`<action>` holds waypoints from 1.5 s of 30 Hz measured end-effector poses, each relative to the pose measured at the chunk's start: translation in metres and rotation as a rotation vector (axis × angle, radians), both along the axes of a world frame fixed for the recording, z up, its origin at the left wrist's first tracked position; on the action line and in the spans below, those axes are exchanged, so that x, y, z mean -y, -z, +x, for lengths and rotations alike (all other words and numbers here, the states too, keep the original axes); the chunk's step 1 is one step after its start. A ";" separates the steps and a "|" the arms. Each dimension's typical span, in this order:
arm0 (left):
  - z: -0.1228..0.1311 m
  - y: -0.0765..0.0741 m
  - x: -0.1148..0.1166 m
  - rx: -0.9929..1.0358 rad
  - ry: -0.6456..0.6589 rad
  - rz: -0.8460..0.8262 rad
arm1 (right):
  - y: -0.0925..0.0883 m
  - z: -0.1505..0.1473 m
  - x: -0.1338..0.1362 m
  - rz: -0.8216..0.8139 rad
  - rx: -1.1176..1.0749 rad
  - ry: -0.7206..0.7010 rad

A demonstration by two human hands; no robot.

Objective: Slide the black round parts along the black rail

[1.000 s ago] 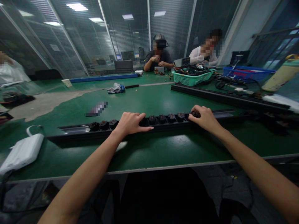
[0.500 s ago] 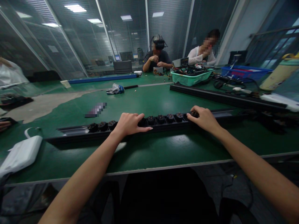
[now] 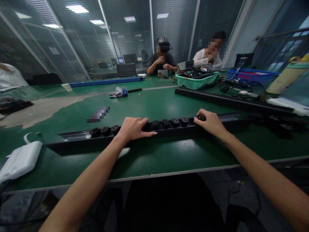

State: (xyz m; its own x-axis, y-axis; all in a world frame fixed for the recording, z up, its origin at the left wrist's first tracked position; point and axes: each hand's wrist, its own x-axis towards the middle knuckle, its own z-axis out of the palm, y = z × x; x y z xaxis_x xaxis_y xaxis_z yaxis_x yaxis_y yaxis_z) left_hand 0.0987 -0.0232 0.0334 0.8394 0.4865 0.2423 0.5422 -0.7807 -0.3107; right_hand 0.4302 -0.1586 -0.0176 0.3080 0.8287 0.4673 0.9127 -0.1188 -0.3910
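A long black rail (image 3: 79, 139) lies across the green table (image 3: 154, 154) in front of me. Several small dark round parts (image 3: 170, 122) sit in a row along its top. My left hand (image 3: 134, 128) rests flat on the rail near its middle, fingers stretched out to the right. My right hand (image 3: 210, 121) is curled, its fingertips closed on the round part at the right end of the row.
A second black rail (image 3: 231, 102) lies further back on the right. A teal basket (image 3: 196, 80) of cables, a blue tray (image 3: 251, 74), a white device (image 3: 20, 159) at left and rags (image 3: 118, 92) are on the table. Two people sit at the far side.
Both hands stay on the rail in the same places. Only the view has shifted slightly.
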 end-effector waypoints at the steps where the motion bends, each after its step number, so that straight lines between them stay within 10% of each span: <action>1: 0.000 0.000 0.000 0.000 0.001 0.000 | 0.000 0.000 0.000 -0.002 -0.004 -0.001; 45: 0.000 0.000 0.000 0.005 0.007 0.005 | -0.004 0.012 0.005 -0.037 0.009 0.029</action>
